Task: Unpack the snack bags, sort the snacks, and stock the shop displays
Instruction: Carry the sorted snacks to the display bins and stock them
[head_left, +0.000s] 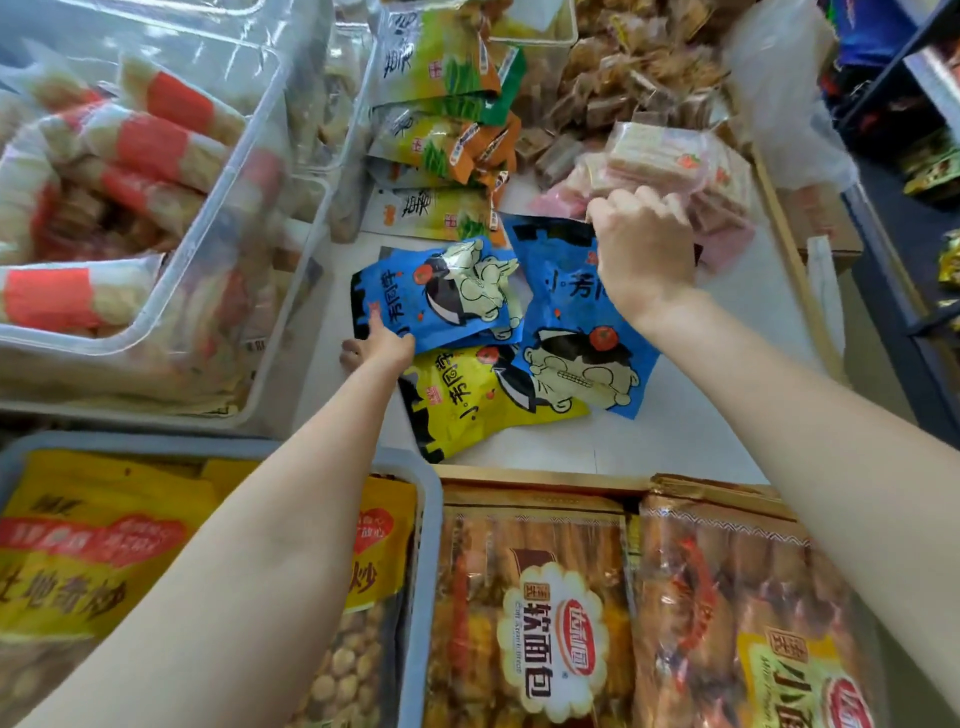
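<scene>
- Nearest the camera, a grey tray on the left holds yellow bags of round snacks; just beside it on the right lie clear packs of soft bread.
- Beyond these, on the white counter, a yellow cartoon snack bag lies flat, partly under two blue ones.
- The left hand rests on the near edge of the smaller blue snack bag, one finger stretched out flat upon it; whether the remaining fingers curl under the bag's edge cannot be told.
- The right hand has its fingers curled over the top edge of the larger blue snack bag, gripping it at the far end.
- Just behind that hand lies a heap of pink-wrapped wafer packs.
- To the far left, a clear plastic bin holds red-banded snack sticks.
- Farther back, green and orange packets are stacked, with brown wrapped sweets beside them.
</scene>
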